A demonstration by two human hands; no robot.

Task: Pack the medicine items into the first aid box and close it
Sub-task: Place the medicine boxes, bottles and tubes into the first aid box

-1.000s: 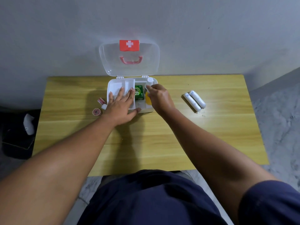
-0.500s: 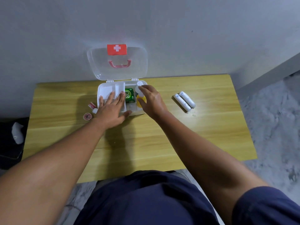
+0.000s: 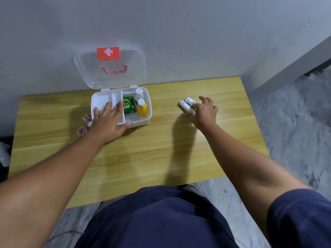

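The white first aid box [image 3: 143, 120] stands open at the table's back, its clear lid [image 3: 111, 68] upright against the wall. Inside lie a green packet [image 3: 128, 105], a yellow bottle [image 3: 142, 109] and a clear bottle [image 3: 139, 93]. My left hand [image 3: 107, 120] rests flat with straight fingers on the white inner tray [image 3: 105, 100]. My right hand [image 3: 203, 111] reaches over two white rolls [image 3: 186, 103] to the right of the box, fingers curling onto them. A small red-and-white tube [image 3: 86, 119] and a round red tin [image 3: 82, 130] lie left of the box.
The wooden table [image 3: 152, 149] is pushed against a grey wall. A grey mottled floor lies to the right. Something dark with a white object [image 3: 4, 154] sits off the table's left edge.
My right hand left the yellow bottle standing in the box and moved right to the two white rolls. My left hand stayed on the tray.
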